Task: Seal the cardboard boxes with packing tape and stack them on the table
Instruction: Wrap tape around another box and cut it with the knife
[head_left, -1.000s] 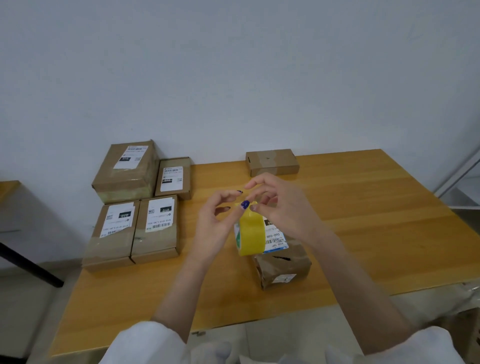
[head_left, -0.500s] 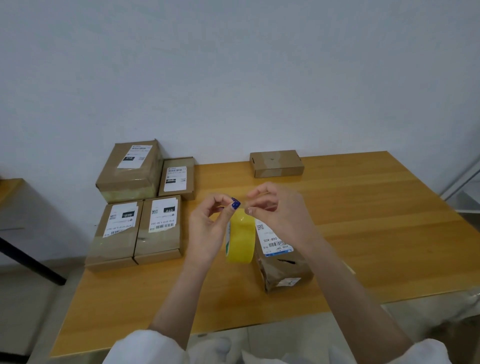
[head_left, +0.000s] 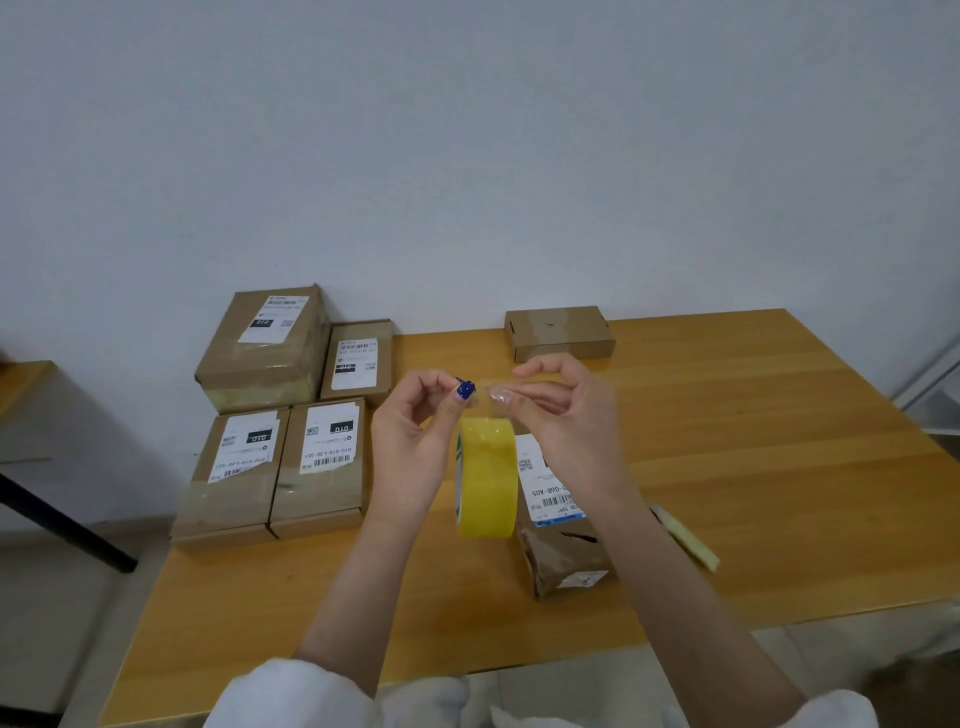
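A yellow roll of packing tape (head_left: 487, 478) hangs in the air over the wooden table (head_left: 727, 467). My left hand (head_left: 415, 441) and my right hand (head_left: 566, 421) each pinch the clear free end of the tape just above the roll, thumbs almost touching. Behind the roll and under my right wrist lies a brown box with a white label (head_left: 563, 540). Several labelled boxes lie at the table's left: a large one (head_left: 262, 348), a small one (head_left: 357, 361), and two side by side (head_left: 234, 478) (head_left: 322, 467).
A small plain box (head_left: 560, 332) sits at the table's far edge by the white wall. A pale yellow stick-like object (head_left: 685, 538) lies right of my right forearm. A dark table leg and another tabletop (head_left: 21, 379) show at far left.
Both hands rose slightly and the free tape end has been peeled up from the roll. The roll now hangs lower below my fingertips, left of the labelled box.
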